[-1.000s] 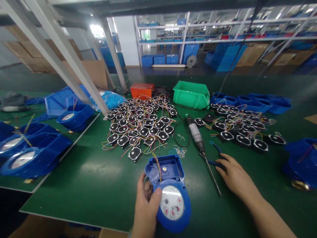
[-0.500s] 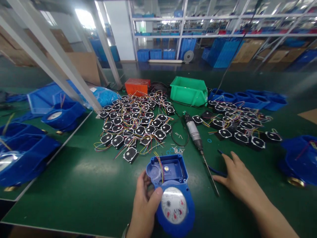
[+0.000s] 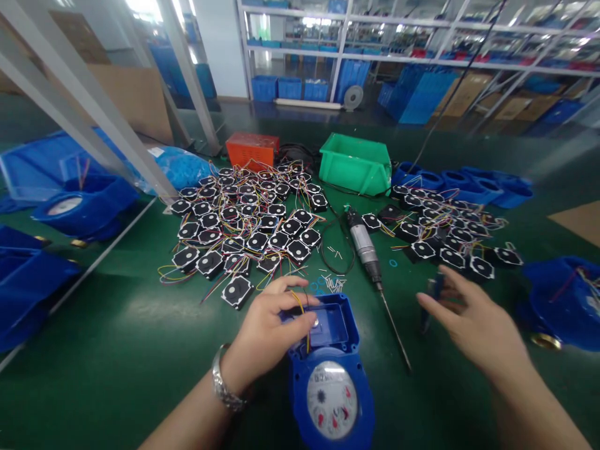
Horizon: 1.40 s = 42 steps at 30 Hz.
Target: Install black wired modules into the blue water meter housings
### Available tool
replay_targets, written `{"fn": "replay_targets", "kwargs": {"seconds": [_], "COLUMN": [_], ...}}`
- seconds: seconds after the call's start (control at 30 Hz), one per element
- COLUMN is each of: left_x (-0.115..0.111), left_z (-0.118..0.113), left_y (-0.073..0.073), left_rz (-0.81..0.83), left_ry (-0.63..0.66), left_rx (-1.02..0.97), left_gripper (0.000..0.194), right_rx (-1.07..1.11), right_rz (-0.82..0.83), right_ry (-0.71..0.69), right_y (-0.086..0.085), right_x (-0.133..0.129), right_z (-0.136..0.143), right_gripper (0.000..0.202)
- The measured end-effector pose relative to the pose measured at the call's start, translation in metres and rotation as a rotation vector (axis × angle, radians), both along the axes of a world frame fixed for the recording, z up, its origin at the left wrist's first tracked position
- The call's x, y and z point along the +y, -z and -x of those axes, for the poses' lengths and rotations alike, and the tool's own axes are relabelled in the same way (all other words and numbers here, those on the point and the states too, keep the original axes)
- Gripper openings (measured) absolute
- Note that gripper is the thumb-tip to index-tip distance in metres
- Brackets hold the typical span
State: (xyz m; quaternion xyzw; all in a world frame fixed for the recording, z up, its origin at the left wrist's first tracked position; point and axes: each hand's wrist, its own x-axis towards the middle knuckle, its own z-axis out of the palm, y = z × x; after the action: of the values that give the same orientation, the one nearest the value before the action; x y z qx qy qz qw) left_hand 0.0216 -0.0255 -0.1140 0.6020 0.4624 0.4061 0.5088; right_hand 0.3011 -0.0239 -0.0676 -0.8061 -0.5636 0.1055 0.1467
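A blue meter housing (image 3: 365, 394) with a round dial (image 3: 332, 400) lies in front of me, its rectangular compartment open at the top. My left hand (image 3: 276, 315) is over that compartment's left part, thumb and fingers closing around the yellow and dark wires (image 3: 300, 304). In my right hand (image 3: 462, 306) is a dark blue slim tool (image 3: 437, 286), held between thumb and fingers, blurred, above the mat to the right. Between the hands lies a grey electric screwdriver (image 3: 365, 247) with a long bit.
Many black square modules (image 3: 257, 240) with wires lie behind the housing, more (image 3: 452, 256) at right. Small screws (image 3: 334, 285) and blue rings (image 3: 393, 263) lie nearby. Behind stand a green bin (image 3: 354, 165) and an orange box (image 3: 252, 152). Blue housings (image 3: 567, 306) flank both sides.
My left hand has moved from the housing's left side up onto the compartment and its wires. My right hand has picked up the dark blue tool from the mat.
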Motion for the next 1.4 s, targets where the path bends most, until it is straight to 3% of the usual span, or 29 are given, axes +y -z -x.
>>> {"fn": "replay_targets", "kwargs": {"seconds": [0.07, 0.13, 0.23, 0.33, 0.5, 1.4], "left_x": [-0.002, -0.004, -0.007, -0.007, -0.006, -0.005], "left_z": [0.0, -0.001, -0.003, -0.003, 0.0, -0.002], "left_y": [0.005, 0.01, 0.016, 0.018, 0.021, 0.021], "left_rz": [-0.007, -0.023, -0.053, -0.081, -0.119, -0.138], "left_ry": [0.0, -0.044, -0.107, -0.083, -0.073, -0.102], "left_rx": [-0.089, -0.165, -0.207, -0.218, -0.231, -0.224], "left_gripper": [0.01, 0.013, 0.013, 0.014, 0.011, 0.012], "right_rx": [0.314, 0.671, 0.95, 0.975, 0.974, 1.099], "right_rz": [-0.209, -0.375, -0.256, -0.121, -0.096, 0.028], "right_ry": [-0.057, -0.226, -0.43, -0.536, -0.662, -0.716], "right_y": [-0.019, -0.031, -0.029, -0.016, -0.002, -0.001], "right_x": [-0.008, -0.014, -0.016, -0.01, -0.002, 0.008], "right_z": [0.017, 0.041, 0.078, 0.101, 0.106, 0.103], "right_gripper": [0.069, 0.061, 0.055, 0.052, 0.05, 0.049]}}
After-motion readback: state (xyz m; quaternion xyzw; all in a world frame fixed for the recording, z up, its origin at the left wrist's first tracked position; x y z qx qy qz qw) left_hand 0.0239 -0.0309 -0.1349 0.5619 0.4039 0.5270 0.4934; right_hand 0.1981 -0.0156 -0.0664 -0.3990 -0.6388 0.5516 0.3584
